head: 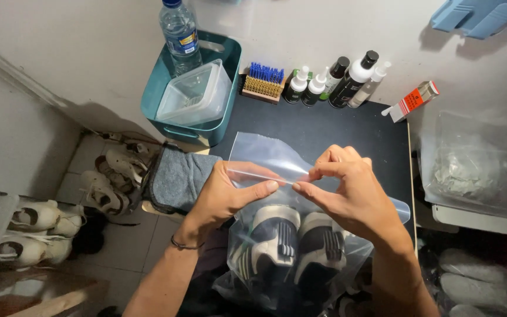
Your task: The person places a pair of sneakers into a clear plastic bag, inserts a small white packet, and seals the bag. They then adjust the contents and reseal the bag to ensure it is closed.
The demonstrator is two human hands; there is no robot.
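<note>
Clear plastic is pinched between both hands: the left hand (pixel 224 196) and the right hand (pixel 347 191) each close thumb and forefinger on the top edge of a large zip bag (pixel 265 155), nearly meeting at the middle of its strip. The other fingers curl loosely; neither hand holds anything else. The bag stands at the near edge of the dark surface (pixel 335 132), against the person's lap, with a pair of black-and-white shoes (pixel 297 243) inside it, toes up.

A likely slip: the thin strip could slide out of the pinch, or the two lips could sit misaligned, since the film is slick and the shoes pull the bag downward and off the edge.

Just left of the bag lies a folded grey cloth (pixel 180 179). Behind it sits a teal tub (pixel 218 76) holding a clear box and a water bottle (pixel 180 32). Along the wall stand a brush (pixel 263 82) and several spray bottles (pixel 338 79). More pale shoes (pixel 112 176) lie on the floor at left.
</note>
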